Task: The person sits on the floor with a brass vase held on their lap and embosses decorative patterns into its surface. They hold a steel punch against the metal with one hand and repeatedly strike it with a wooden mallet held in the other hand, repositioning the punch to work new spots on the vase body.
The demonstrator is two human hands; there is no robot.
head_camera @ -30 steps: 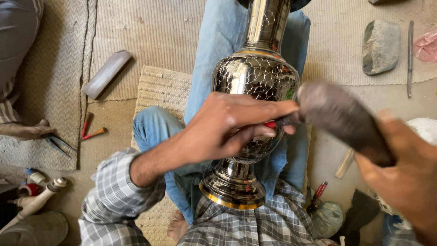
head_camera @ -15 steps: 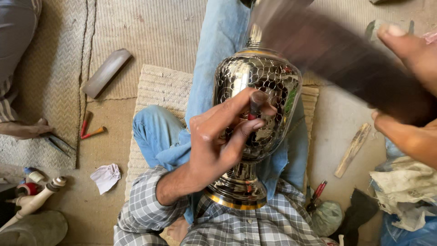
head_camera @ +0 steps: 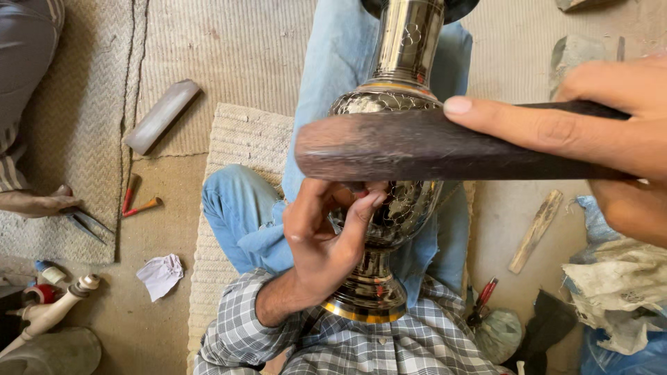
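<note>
The right hand [head_camera: 611, 139] is gripping a dark wooden mallet [head_camera: 431, 146] above the metal vase [head_camera: 389, 201], which is lying across the person's lap. The left hand [head_camera: 326, 236] is curling narrow fingers against the vase, perhaps pinching a small tool.

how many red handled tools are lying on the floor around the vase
3. Two red-handled tools lie on the floor left of the bent knee; a third lies right of the vase base. More may be hidden.
</note>
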